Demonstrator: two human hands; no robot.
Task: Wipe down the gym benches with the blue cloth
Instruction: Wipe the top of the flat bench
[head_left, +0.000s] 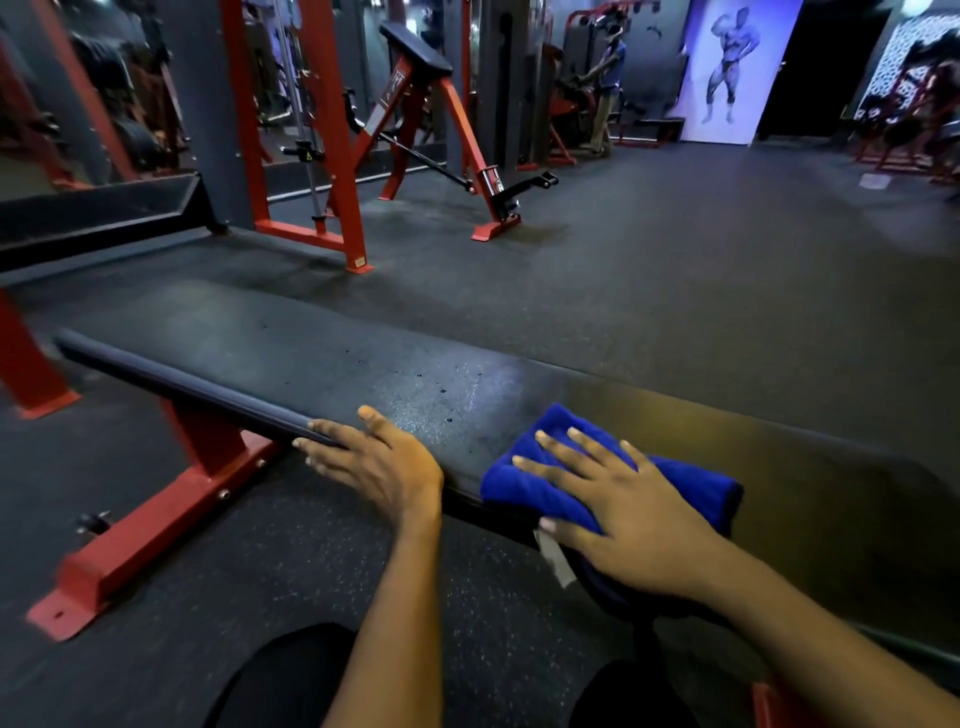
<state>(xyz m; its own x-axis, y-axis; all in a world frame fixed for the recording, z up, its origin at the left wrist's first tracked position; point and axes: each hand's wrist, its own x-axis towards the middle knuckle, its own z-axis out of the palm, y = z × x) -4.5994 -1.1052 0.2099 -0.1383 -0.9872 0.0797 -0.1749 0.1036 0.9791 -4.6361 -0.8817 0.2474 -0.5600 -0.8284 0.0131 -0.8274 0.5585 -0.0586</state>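
Head view: red rack (332, 182) stands beyond bench (311, 353); right hand (623, 499) flattens blue cloth (691, 483).

A flat bench (260, 353) runs across in front of me. My left hand (374, 462) rests on its near edge. To the right, my right hand (613, 493) lies on the cloth (693, 475), atop the bench. An angled pad frame (415, 49) stands behind.

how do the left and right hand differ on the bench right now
The left hand rests bare on the near edge of the bench pad, while the right hand lies on the folded blue cloth. The left hand's thumb sits on top with its fingers along the side, but the right hand is flat with fingers spread. Both hands grip nothing.
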